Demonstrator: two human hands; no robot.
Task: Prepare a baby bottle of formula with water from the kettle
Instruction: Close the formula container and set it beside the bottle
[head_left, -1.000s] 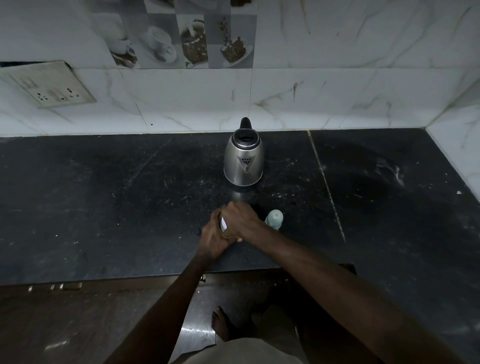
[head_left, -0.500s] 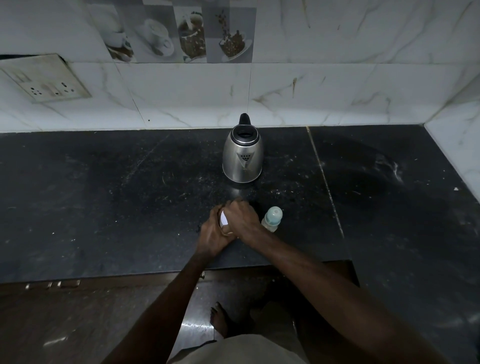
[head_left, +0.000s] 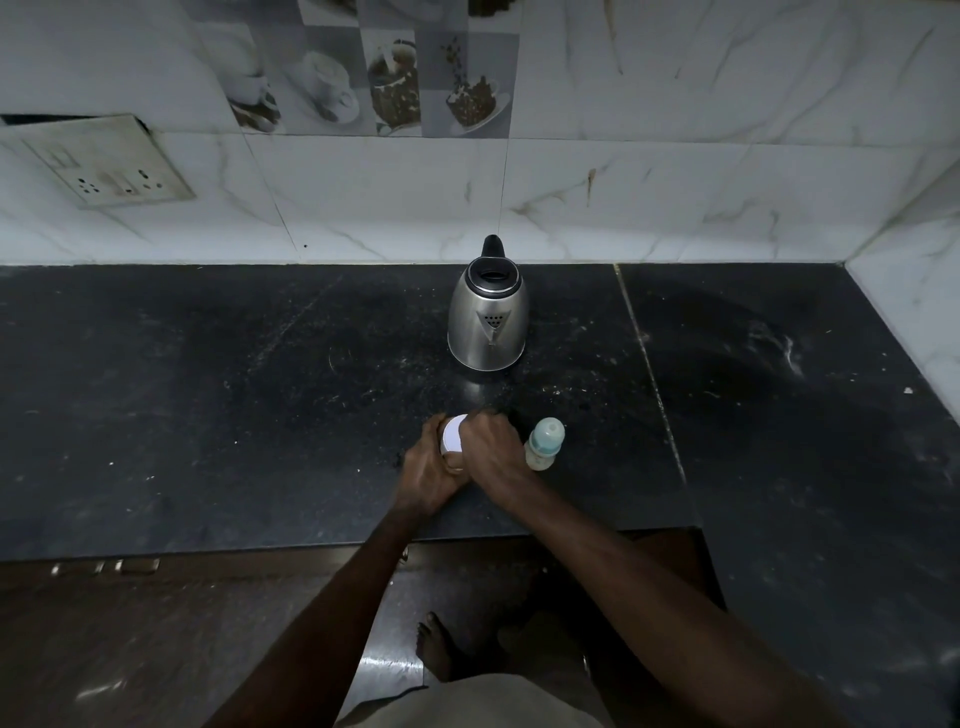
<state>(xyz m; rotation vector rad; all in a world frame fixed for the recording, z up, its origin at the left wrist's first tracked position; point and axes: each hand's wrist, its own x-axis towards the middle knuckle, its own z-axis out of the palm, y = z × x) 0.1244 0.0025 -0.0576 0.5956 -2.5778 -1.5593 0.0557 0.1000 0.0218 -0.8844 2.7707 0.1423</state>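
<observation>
On the black counter (head_left: 208, 415) both my hands close around a small container with a white lid (head_left: 452, 434), most of it hidden by my fingers. My left hand (head_left: 428, 475) wraps its body from the left. My right hand (head_left: 491, 441) grips over the lid from the right. A baby bottle (head_left: 543, 444) with a pale teal cap stands upright just right of my right hand. The steel kettle (head_left: 488, 322) stands farther back, its lid opening dark and its spout facing me.
A white marble-tiled wall (head_left: 675, 182) runs behind the counter and turns forward at the right. A switch and socket plate (head_left: 104, 166) sits on the wall at the left. The counter's front edge (head_left: 260, 548) lies under my forearms, with dark floor and a bare foot (head_left: 436, 644) below.
My right hand has shifted on the lid, so more of the white top shows. Both hands stay on the container. The bottle and kettle have not moved.
</observation>
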